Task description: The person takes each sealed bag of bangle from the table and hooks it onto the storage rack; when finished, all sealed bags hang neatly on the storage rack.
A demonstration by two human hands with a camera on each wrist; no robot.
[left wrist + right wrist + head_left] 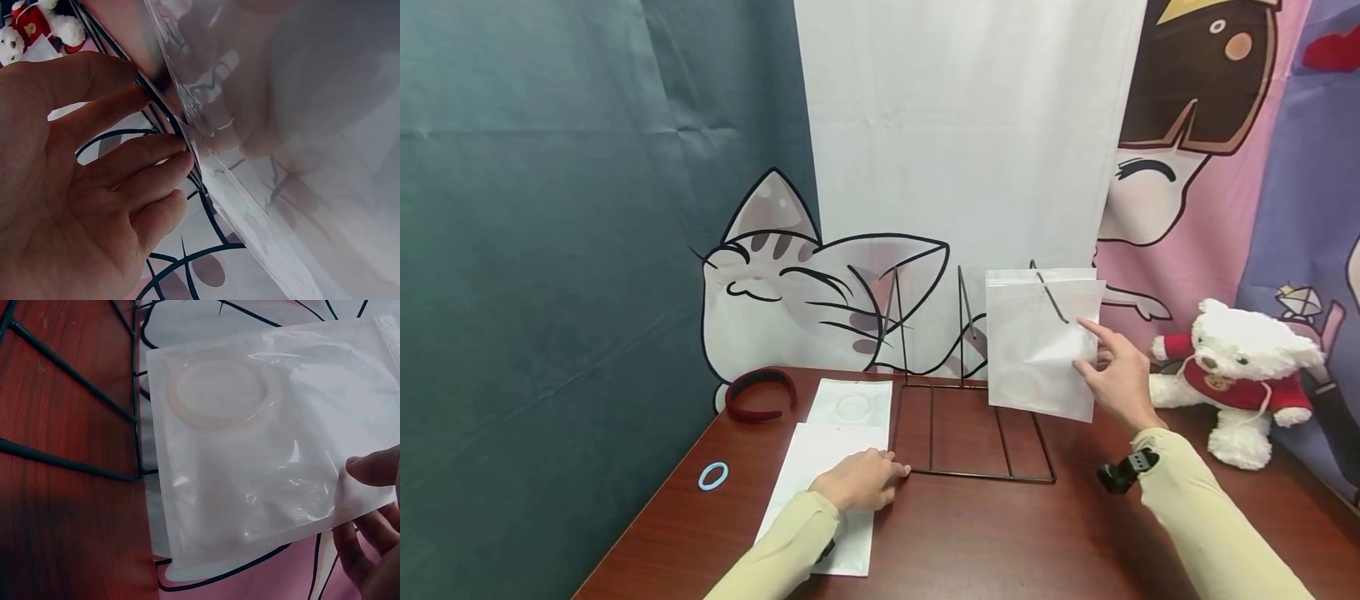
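My left hand (pixel 865 479) grips the black wire rack (pixel 977 477) at its front left corner, thumb and fingertips against the wire in the left wrist view. It lies over a stack of white pouches (pixel 842 446) on the table. My right hand (pixel 1116 375) pinches the right edge of a white zip pouch (pixel 1037 350), thumb in front. That pouch hangs upright on the rack's right prong, whose tip sticks out in front, with another pouch behind it. A pale ring (pixel 178 390) shows through it in the right wrist view.
A dark red headband (pixel 760 415) and a light blue ring (pixel 712 476) lie on the table's left side. A white teddy bear (pixel 1243 350) in a red top sits at the right. Behind the wooden table (pixel 970 542) hangs a printed curtain (pixel 970 125).
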